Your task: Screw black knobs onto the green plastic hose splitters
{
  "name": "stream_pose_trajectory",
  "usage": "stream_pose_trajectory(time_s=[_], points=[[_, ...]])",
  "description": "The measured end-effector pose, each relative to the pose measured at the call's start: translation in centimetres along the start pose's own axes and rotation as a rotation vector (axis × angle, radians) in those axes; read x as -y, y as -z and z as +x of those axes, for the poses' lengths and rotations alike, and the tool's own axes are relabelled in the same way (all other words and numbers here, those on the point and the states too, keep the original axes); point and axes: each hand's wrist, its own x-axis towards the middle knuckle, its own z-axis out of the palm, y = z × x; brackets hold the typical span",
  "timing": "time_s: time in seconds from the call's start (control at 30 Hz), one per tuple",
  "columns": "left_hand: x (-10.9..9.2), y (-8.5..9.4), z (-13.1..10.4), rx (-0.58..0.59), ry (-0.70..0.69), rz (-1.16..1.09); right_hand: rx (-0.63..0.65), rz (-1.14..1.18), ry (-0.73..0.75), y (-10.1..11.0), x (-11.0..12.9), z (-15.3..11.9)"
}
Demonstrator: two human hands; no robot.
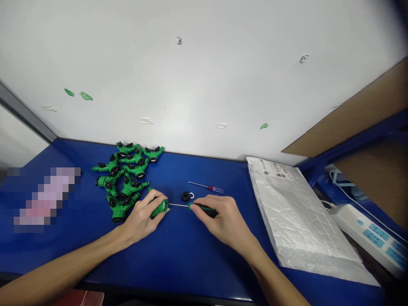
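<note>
My left hand (145, 215) is closed around a green hose connector (162, 206), whose round open end faces right. In my right hand (225, 216) is a screwdriver (207, 209) with a green and black handle. Its thin metal shaft points left, and the tip reaches the connector's open end; whether it goes inside I cannot tell. Just beyond the shaft lie a black ring (185, 196) and a small white ring (191, 195). Farther back rests a second screwdriver (217, 189) with a clear purple and red handle.
Several green Y-shaped hose splitters (119, 208) with black levers are grouped at the left on the blue table (178, 263). A silvery bubble mailer (299, 221) lies at the right, beside a white power strip (369, 233). A white wall (204, 85) stands behind.
</note>
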Motion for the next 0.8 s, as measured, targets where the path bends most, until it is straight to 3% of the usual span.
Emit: stream_pose_trajectory(time_s=[0.1,0.27,0.47,0.63,0.8], points=[[0.0,-0.1,0.2,-0.006,0.013,-0.015,-0.03,-0.036,-0.005,-0.4,0.1,-0.3],[0.3,-0.3,0.6,-0.007,0.061,0.017,-0.077,-0.387,0.192,-1.9,1.5,-1.3],[0.5,0.0,1.4,-0.089,0.132,-0.108,-0.298,-0.191,0.026,-3.2,0.7,-1.0],[0.7,0.0,1.4,-0.09,0.137,-0.118,-0.184,-0.327,0.216,-3.2,1.2,-1.3],[0.6,-0.1,1.0,-0.076,0.107,-0.117,-0.216,-0.137,-0.017,-2.7,0.9,-0.8]])
